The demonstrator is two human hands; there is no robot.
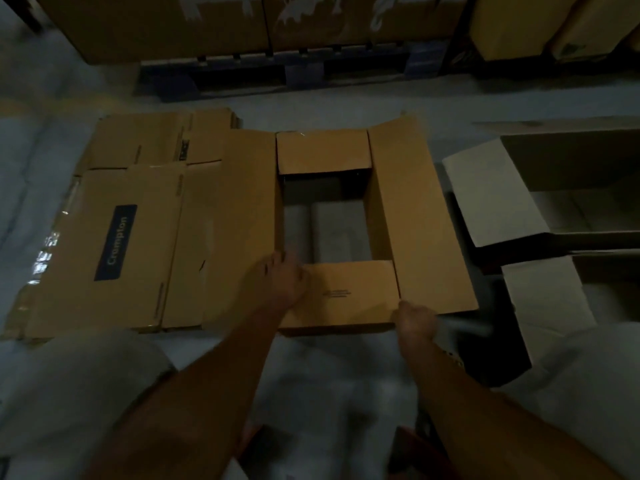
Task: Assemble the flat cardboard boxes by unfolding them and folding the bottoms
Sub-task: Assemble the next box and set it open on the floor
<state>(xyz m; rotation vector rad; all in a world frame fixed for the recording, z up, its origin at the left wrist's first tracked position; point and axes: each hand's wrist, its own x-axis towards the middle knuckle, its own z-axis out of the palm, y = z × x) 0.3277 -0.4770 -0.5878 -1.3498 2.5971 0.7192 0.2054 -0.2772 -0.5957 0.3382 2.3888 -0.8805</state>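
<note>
Two hands work the near short flap (341, 294) of the opened brown cardboard box (420, 216) on the floor, left hand (282, 280) pressing flat-fingered at its left end, right hand (414, 320) gripping its right corner, box's long axis running away from them.

Matt brown cardboard box (408, 209); floor (329, 368) perhaps smooth concrete.
</note>
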